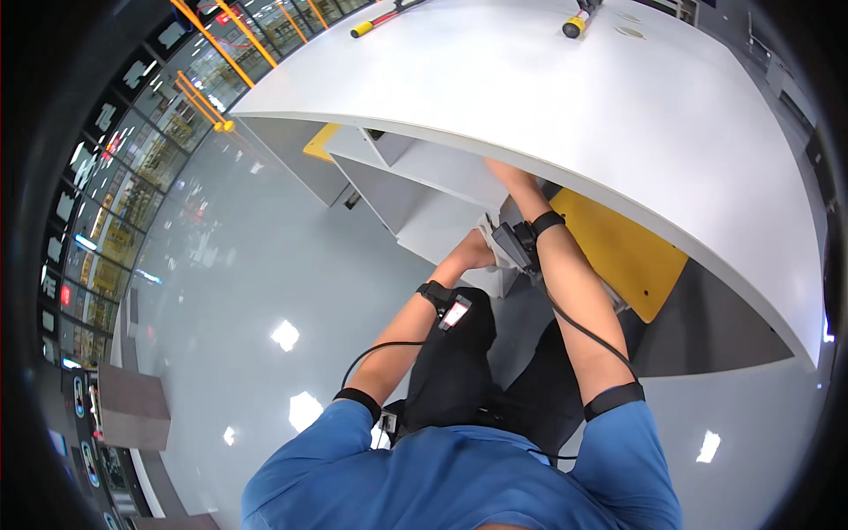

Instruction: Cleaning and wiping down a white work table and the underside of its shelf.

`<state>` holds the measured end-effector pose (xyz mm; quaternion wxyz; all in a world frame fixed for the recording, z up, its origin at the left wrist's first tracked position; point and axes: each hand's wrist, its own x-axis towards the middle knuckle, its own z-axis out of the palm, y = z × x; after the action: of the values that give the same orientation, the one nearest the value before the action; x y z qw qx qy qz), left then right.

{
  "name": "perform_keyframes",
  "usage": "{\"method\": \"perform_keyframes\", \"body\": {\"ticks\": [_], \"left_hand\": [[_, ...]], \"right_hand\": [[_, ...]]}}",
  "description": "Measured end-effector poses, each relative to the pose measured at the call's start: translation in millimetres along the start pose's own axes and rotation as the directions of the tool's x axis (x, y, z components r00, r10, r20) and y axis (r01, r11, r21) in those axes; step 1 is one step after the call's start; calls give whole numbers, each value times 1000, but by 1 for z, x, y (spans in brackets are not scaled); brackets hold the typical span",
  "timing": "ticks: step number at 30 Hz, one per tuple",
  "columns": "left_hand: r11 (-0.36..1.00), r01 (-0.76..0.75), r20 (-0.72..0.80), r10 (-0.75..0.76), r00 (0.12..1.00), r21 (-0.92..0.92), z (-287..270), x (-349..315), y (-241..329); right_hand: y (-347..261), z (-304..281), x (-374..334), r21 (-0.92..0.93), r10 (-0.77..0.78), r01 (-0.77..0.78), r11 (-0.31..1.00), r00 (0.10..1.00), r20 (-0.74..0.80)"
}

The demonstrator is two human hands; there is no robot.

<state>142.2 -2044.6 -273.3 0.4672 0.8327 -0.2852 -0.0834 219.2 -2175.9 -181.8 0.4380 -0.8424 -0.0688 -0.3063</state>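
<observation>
My left hand (478,250) is closed at the edge of a crumpled-looking white piece (496,240), low in front of the open desk unit. What the piece is cannot be made out, and the fingertips are hidden behind it. My right hand (503,172) reaches in under the curved white desktop (530,97), beside the grey-white shelf unit (380,181); its fingers are out of sight beneath the edge. Both wrists carry black straps with small devices, and cables run up the forearms.
A yellow panel (618,252) stands under the desktop right of my right forearm. Two yellow-and-black-tipped tools (371,26) lie on the desktop's far side. Orange poles (212,44) rise at the left, before a glass wall. A brown box (132,406) sits on the glossy floor.
</observation>
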Motion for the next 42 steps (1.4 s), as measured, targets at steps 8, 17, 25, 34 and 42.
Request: {"method": "perform_keyframes", "body": {"ticks": [8, 17, 25, 34, 42], "left_hand": [[881, 378, -200, -332, 922, 283, -57, -38, -26], [915, 326, -932, 120, 343, 238, -359, -87, -123], [881, 126, -583, 188, 790, 455, -374, 56, -43], [905, -263, 293, 166, 941, 333, -255, 106, 23], [875, -257, 274, 150, 950, 411, -259, 29, 23]], "right_hand": [[27, 9, 10, -82, -193, 177, 981, 944, -269], [-41, -48, -23, -462, 58, 16, 887, 988, 146], [-19, -126, -53, -587, 126, 48, 808, 960, 252], [5, -175, -66, -676, 198, 41, 736, 941, 273], [4, -167, -75, -798, 273, -23, 602, 945, 179]]}}
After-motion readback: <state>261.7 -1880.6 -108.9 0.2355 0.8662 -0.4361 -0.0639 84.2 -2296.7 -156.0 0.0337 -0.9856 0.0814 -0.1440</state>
